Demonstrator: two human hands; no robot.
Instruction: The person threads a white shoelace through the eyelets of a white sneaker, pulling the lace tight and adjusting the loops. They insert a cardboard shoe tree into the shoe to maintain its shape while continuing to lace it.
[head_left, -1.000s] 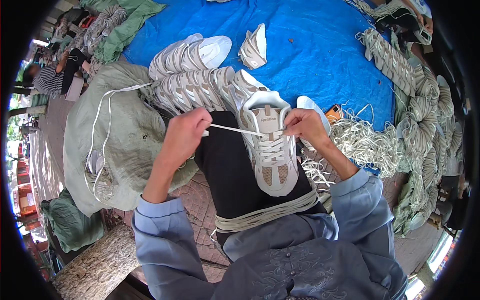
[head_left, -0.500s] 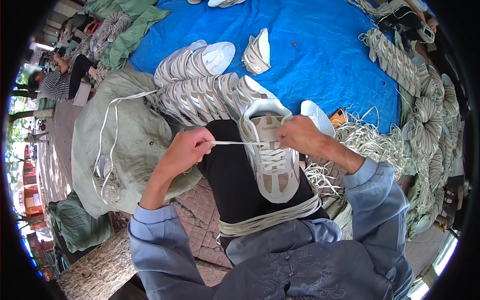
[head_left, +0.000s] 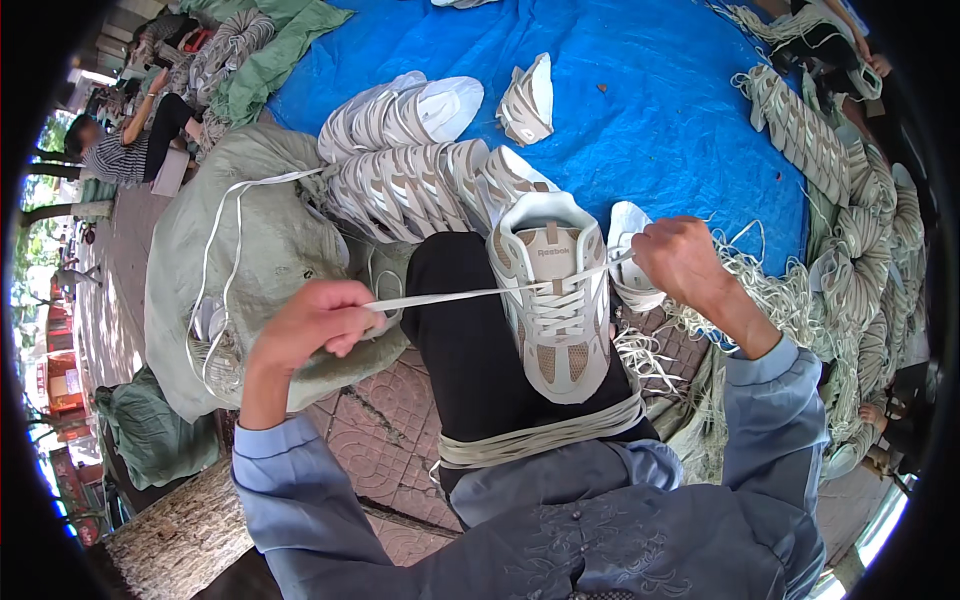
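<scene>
A beige and white sneaker upper (head_left: 556, 318) lies on my thigh, its toe toward me, with lacing crossed over its front. One long white shoelace (head_left: 450, 297) stretches taut across it just below the tongue (head_left: 553, 250). My left hand (head_left: 318, 325) is closed on the lace off to the left of the shoe. On the other side, my right hand (head_left: 682, 262) pinches the lace, held out beyond the shoe. A bundle of flat laces (head_left: 545, 438) wraps round my black-covered thigh (head_left: 445, 300) behind the toe.
Stacked shoe uppers (head_left: 395, 190) lie ahead on a blue tarp (head_left: 660, 110), beside a grey-green sack (head_left: 270, 240). Loose laces (head_left: 770, 300) heap at the right, near more bundled uppers (head_left: 850, 235). A person (head_left: 130, 150) sits at far left.
Both hands have moved apart, the right outward to the right and up, the left to the left and down. More lace now spans the shoe.
</scene>
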